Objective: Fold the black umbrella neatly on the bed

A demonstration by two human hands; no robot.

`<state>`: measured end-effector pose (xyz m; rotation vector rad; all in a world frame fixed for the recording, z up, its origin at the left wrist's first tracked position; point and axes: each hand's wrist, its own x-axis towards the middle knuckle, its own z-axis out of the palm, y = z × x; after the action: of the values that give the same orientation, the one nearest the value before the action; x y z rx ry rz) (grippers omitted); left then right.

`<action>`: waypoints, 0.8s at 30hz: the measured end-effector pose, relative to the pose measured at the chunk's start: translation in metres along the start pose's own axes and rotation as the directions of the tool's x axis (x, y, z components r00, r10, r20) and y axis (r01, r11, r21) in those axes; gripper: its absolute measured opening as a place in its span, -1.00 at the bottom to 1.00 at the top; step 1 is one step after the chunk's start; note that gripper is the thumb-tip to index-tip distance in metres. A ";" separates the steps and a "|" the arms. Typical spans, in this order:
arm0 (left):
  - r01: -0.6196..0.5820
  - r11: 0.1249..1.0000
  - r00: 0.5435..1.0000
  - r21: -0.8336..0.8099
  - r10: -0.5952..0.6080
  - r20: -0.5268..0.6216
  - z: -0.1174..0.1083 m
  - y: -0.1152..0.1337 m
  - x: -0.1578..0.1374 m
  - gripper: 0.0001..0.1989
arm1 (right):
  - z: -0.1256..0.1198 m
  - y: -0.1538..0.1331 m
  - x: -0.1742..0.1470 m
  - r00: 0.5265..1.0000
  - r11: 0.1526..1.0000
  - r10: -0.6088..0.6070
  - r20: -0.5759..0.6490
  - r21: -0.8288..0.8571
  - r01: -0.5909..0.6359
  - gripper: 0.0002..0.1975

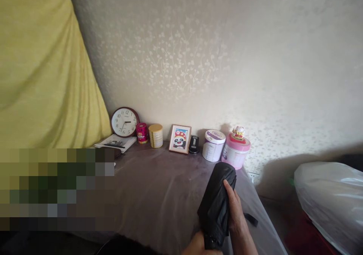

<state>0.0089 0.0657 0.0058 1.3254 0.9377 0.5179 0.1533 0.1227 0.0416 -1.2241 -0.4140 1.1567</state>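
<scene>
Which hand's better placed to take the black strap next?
Right, most likely: the black strap sticks out beside the right hand, which lies along the folded umbrella. The left hand is at the umbrella's lower end, farther from the strap.

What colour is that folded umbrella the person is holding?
The umbrella is black, seen best in the head view, the only one here.
</scene>
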 end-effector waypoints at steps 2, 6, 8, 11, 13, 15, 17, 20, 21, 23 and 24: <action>-0.041 0.996 0.998 0.083 0.044 -0.038 -0.004 0.003 0.006 -0.61 | -0.002 0.002 0.004 0.999 1.000 0.000 -0.054 0.007 0.001 -0.27; -0.022 0.966 0.991 0.259 0.055 -0.124 -0.011 0.001 0.017 -0.40 | -0.004 0.008 0.013 0.990 0.997 -0.063 -0.125 0.024 0.067 -0.21; 0.037 0.946 0.985 0.321 0.019 -0.172 -0.012 -0.002 0.020 -0.33 | -0.003 0.012 0.013 0.984 0.996 -0.087 -0.156 -0.001 0.088 -0.19; 0.150 0.857 0.964 0.493 -0.016 -0.266 -0.014 -0.004 0.021 -0.28 | 0.000 0.018 0.011 0.978 0.994 -0.112 -0.173 -0.021 0.110 -0.19; 0.184 0.804 0.956 0.565 -0.012 -0.293 -0.016 -0.001 0.019 -0.27 | 0.002 0.021 0.010 0.976 0.992 -0.123 -0.182 -0.022 0.121 -0.19; 0.133 0.831 0.971 0.540 -0.001 -0.237 -0.021 0.004 0.015 -0.25 | 0.004 0.022 0.008 0.976 0.996 -0.089 -0.201 -0.023 0.086 -0.16; 0.016 0.901 0.992 0.433 0.040 -0.122 -0.026 0.009 0.012 -0.24 | 0.007 0.020 0.006 0.986 0.999 -0.034 -0.166 0.006 0.035 -0.16; -0.137 0.970 0.990 0.200 0.128 0.056 -0.028 0.011 0.011 -0.27 | 0.010 0.015 0.000 0.999 0.995 0.012 -0.046 0.095 -0.007 -0.21; -0.163 0.978 0.984 0.129 0.152 0.092 -0.028 0.010 0.012 -0.26 | 0.010 0.014 -0.001 1.000 0.994 0.014 -0.022 0.110 -0.011 -0.23; -0.170 0.981 0.982 0.092 0.162 0.095 -0.025 0.006 0.014 -0.18 | 0.010 0.014 -0.002 0.999 0.995 0.025 -0.024 0.095 -0.023 -0.23; -0.160 0.980 0.986 0.120 0.153 0.062 -0.024 0.003 0.014 -0.16 | 0.010 0.016 -0.002 0.999 0.997 0.026 -0.040 0.067 -0.023 -0.22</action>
<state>-0.0020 0.0911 0.0059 1.5275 0.8376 0.5495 0.1373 0.1250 0.0314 -1.1957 -0.3281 1.1557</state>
